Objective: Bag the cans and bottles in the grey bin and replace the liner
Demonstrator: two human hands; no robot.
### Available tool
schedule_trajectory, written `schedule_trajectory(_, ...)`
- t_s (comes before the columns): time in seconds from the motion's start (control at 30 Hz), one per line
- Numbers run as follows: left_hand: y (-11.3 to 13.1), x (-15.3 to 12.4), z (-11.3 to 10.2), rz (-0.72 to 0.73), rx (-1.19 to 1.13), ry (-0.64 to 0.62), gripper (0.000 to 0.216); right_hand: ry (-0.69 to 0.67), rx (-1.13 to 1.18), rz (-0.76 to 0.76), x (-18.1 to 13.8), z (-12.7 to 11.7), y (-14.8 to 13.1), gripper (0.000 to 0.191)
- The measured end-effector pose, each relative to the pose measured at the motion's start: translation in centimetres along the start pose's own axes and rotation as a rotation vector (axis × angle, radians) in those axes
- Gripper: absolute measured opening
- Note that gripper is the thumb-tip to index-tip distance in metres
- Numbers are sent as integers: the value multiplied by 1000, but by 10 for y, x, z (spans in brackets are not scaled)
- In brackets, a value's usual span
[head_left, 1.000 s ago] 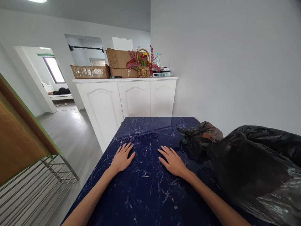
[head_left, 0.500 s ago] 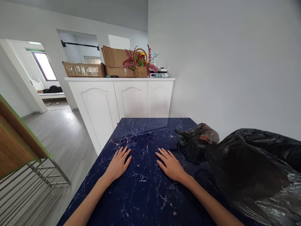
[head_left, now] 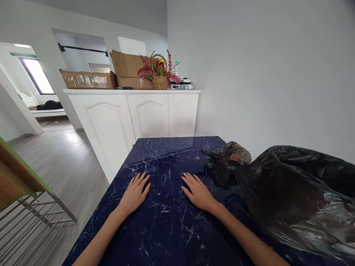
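Observation:
My left hand lies flat on a dark blue marbled table, palm down and fingers stretched out. Across from it, my right hand rests the same way on the tabletop, holding nothing. Just beyond and to the right of the right hand sits a small knotted black plastic bag; something reddish shows faintly through it. A much larger black plastic bag spreads over the table's right side, beside my right forearm. What it contains is hidden.
A white cabinet stands beyond the table. On it are cardboard boxes, a wicker flower basket and plastic bottles. A metal rack stands at left. Through a doorway, a person lies on a bed.
The view has turned slightly to the right, so the cabinet and bags appear farther left. Both hands stay flat on the table, with the fingers a little closer together.

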State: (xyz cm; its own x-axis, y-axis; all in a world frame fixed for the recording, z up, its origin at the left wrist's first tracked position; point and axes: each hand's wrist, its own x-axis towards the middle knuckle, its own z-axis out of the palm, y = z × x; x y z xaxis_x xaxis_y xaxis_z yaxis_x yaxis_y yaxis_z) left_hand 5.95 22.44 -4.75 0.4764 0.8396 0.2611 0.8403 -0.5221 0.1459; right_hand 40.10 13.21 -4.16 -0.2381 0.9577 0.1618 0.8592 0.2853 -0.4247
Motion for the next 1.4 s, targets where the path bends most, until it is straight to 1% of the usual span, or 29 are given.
schedule_trajectory(0.3, 3, 0, -1, 7, 24, 11, 62, 7, -5, -4, 0, -1, 0, 69)
schedule_trajectory(0.57, 1, 0, 3, 27, 6, 60, 60, 38, -5, -17, -2, -1, -1, 65)
schedule_trajectory(0.87, 5, 0, -1, 10, 4, 24, 62, 96, 26, -45, -1, 5, 4, 60)
schedule_trajectory(0.97, 5, -1, -1, 2, 2, 12, 63, 136, 55, -54, -3, 7, 5, 56)
schedule_trajectory(1.07, 4, -1, -1, 12, 7, 21, 63, 229, 93, -49, -4, 6, 7, 53)
schedule_trajectory(1.17, 4, -1, 1, 17, 12, 35, 62, 384, 142, -18, -6, -2, 15, 47)
schedule_trajectory(1.3, 5, -1, 2, 17, 15, 45, 61, 634, 204, 104, -8, -17, 34, 41)
schedule_trajectory(1.4, 7, -1, 1, 16, 13, 32, 61, 751, 233, 203, -11, -25, 47, 41)
